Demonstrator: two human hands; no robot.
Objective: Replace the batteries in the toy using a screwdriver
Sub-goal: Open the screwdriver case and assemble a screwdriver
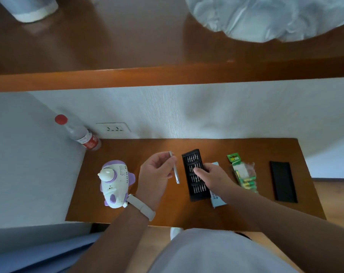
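Note:
A white and purple toy [114, 183] lies on the brown desk [151, 217] at the left. My left hand [155, 172] holds a slim silver screwdriver handle [175, 171] just right of the toy. My right hand [210, 176] reaches over the open black bit tray [194, 174], fingertips on a row of bits; I cannot tell whether it pinches one. A green pack of batteries [243, 173] lies to the right of that hand.
A black tray lid [283, 182] lies at the desk's right end. A plastic bottle with a red cap [78, 133] stands in the back left corner by a wall socket [113, 128]. A pale blue box [216, 201] sits under the tray's right side. A wooden shelf [167, 77] overhangs.

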